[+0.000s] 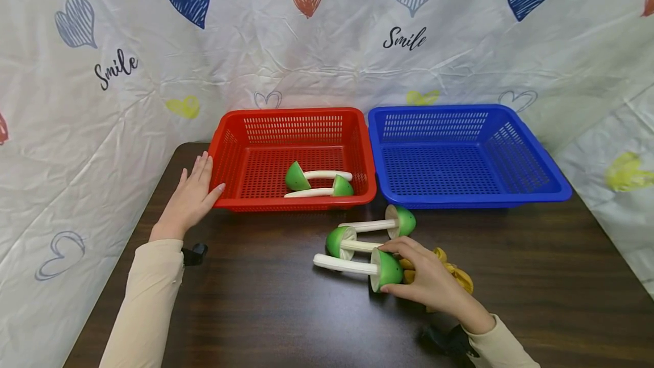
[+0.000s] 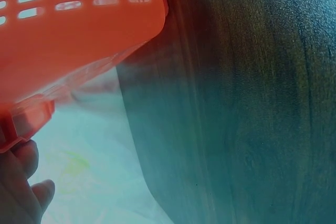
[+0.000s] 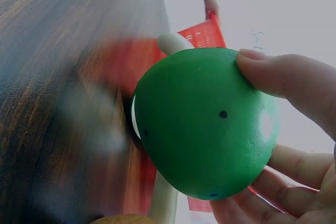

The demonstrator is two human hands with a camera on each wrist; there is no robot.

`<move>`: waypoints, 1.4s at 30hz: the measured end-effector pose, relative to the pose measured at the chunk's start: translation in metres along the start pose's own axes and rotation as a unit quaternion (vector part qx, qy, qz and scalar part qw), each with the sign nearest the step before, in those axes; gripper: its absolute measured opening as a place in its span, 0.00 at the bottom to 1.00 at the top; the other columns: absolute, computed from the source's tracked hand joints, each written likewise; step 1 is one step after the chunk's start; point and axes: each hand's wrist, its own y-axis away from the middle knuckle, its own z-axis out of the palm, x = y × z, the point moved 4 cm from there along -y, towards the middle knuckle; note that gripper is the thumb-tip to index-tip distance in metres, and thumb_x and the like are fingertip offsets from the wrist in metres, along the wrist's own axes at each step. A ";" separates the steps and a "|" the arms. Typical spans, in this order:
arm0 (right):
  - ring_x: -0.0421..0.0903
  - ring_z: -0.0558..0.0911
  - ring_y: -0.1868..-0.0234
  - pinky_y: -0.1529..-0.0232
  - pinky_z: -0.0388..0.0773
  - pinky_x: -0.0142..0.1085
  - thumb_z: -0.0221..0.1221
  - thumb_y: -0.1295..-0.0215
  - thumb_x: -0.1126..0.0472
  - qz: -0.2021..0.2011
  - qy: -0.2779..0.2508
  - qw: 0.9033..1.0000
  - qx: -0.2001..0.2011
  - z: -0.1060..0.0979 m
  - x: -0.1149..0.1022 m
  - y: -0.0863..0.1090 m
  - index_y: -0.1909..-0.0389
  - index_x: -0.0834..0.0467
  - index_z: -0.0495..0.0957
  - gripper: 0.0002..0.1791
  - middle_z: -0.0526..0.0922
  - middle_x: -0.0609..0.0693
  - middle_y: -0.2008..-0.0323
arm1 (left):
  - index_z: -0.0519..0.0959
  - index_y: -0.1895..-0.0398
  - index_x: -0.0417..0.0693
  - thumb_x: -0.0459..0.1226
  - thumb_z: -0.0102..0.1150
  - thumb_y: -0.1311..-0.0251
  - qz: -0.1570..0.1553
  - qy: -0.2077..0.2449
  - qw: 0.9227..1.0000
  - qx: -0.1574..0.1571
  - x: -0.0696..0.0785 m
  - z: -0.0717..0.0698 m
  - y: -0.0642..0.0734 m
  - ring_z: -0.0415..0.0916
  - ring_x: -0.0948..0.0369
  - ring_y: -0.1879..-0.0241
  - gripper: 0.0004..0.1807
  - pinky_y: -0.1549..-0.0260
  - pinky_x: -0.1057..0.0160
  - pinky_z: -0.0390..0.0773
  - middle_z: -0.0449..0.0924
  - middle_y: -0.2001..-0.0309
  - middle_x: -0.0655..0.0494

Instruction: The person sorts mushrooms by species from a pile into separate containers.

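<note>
My right hand [image 1: 431,280] grips a toy mushroom by its green half-round cap [image 1: 387,271], thumb on one side and fingers on the other. Its white stem [image 1: 342,264] points left. In the right wrist view the black-dotted cap [image 3: 207,121] fills the middle, with the thumb pressed on its edge. Just behind it lie two similar mushrooms, one with its cap [image 1: 337,243] to the left, the other with its cap [image 1: 405,222] to the right. My left hand [image 1: 186,197] rests with extended fingers on the left rim of the red basket [image 1: 293,203].
Inside the red basket lie two green-capped mushrooms [image 1: 296,177]. A blue basket [image 1: 475,199] stands beside it on the right. Yellow-brown pieces [image 1: 462,280], partly hidden by my right hand, lie on the dark wooden table [image 1: 265,300]. A patterned white cloth [image 1: 327,67] hangs behind.
</note>
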 end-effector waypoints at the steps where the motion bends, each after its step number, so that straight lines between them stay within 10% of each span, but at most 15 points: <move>1: 0.41 0.78 0.56 0.62 0.80 0.37 0.77 0.64 0.59 0.000 0.000 1.000 0.000 0.000 0.000 0.000 0.51 0.59 0.77 0.34 0.77 0.48 0.52 | 0.39 0.29 0.29 0.48 0.39 0.30 0.001 -0.002 1.000 0.001 0.000 0.000 0.000 0.34 0.44 0.28 0.40 0.35 0.38 0.37 0.35 0.27 0.36; 42: 0.42 0.78 0.58 0.62 0.78 0.36 0.77 0.66 0.62 -0.056 -0.003 0.998 0.038 -0.015 0.000 -0.014 0.48 0.58 0.76 0.37 0.77 0.50 0.51 | 0.38 0.28 0.30 0.49 0.38 0.30 0.002 0.003 1.000 0.000 -0.003 0.003 -0.002 0.31 0.46 0.28 0.40 0.35 0.38 0.37 0.35 0.27 0.36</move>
